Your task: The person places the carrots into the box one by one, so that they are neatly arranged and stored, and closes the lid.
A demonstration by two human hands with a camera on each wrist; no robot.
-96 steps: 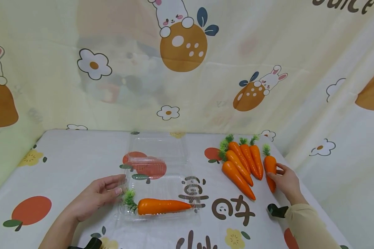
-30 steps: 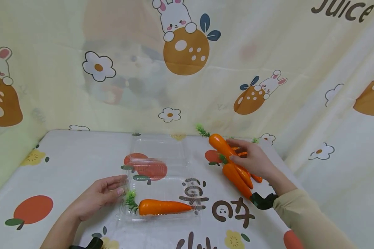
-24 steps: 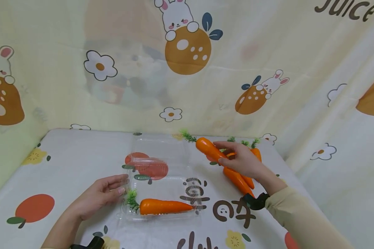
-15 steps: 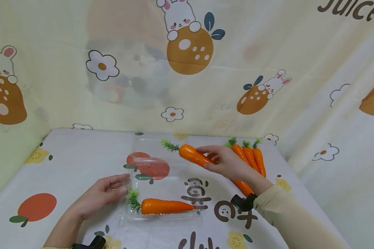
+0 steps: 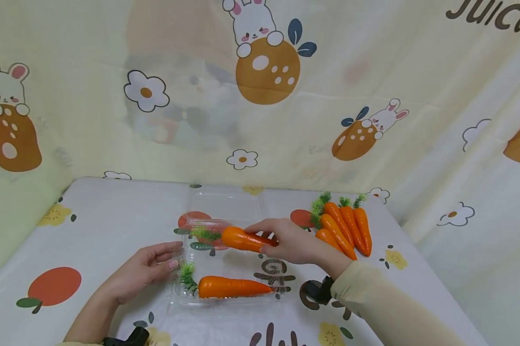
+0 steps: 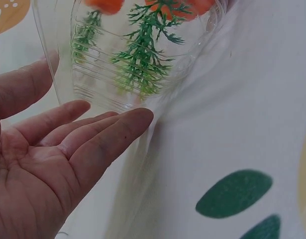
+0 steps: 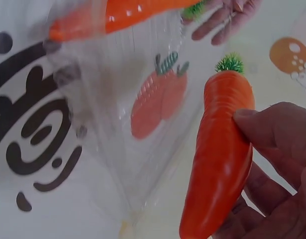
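My right hand (image 5: 292, 242) pinches an orange carrot (image 5: 242, 239) with a green leafy top between thumb and fingers, holding it over the back part of the clear plastic container (image 5: 225, 302). Another carrot (image 5: 231, 287) lies along the near side inside the container, leaves to the left. My left hand (image 5: 149, 266) is at the container's left wall, its fingers fairly straight and fingertips right at the plastic. In the left wrist view the left hand (image 6: 68, 144) shows an uncurled palm below the container's ribbed wall (image 6: 108, 94). The right wrist view shows the held carrot (image 7: 220, 154) close beside the container.
Several more carrots (image 5: 340, 221) lie in a group at the back right of the table, leaves pointing away. The container's hinged lid (image 5: 225, 204) lies unfolded behind it. A patterned cloth (image 5: 126, 298) covers the table, and a printed curtain (image 5: 178, 144) hangs behind.
My right hand has picked up the rightmost carrot, lifted it and carried it left across the other carrots to above the container. My left hand has stayed at the container's left wall.
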